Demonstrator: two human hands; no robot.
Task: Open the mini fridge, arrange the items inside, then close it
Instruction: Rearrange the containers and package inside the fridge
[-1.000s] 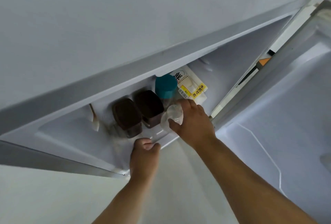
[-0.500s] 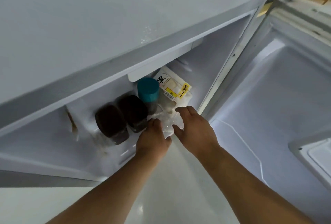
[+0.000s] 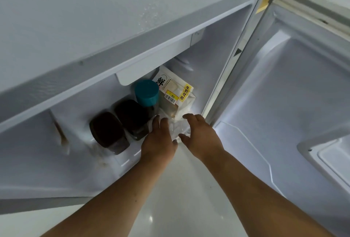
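The mini fridge (image 3: 94, 18) stands open, its door (image 3: 293, 104) swung out to the right. On the fridge floor sit two dark-lidded jars (image 3: 108, 130) (image 3: 132, 115), a teal-capped bottle (image 3: 146, 92) and a bagged loaf of bread (image 3: 174, 92) leaning at the back right. A clear plastic container (image 3: 178, 128) rests at the front, in front of the bread. My left hand (image 3: 159, 140) and my right hand (image 3: 200, 136) cup it from either side, covering most of it.
A moulded door shelf (image 3: 325, 153) juts out at the lower right. A brown stain (image 3: 60, 132) runs down the fridge's left inner wall. Glossy white floor (image 3: 180, 198) lies below my arms. Small objects sit behind the fridge top at the upper right.
My right hand has set the clear container lower, at the front of the fridge floor. My left hand has come up from the fridge's front edge to its left side.
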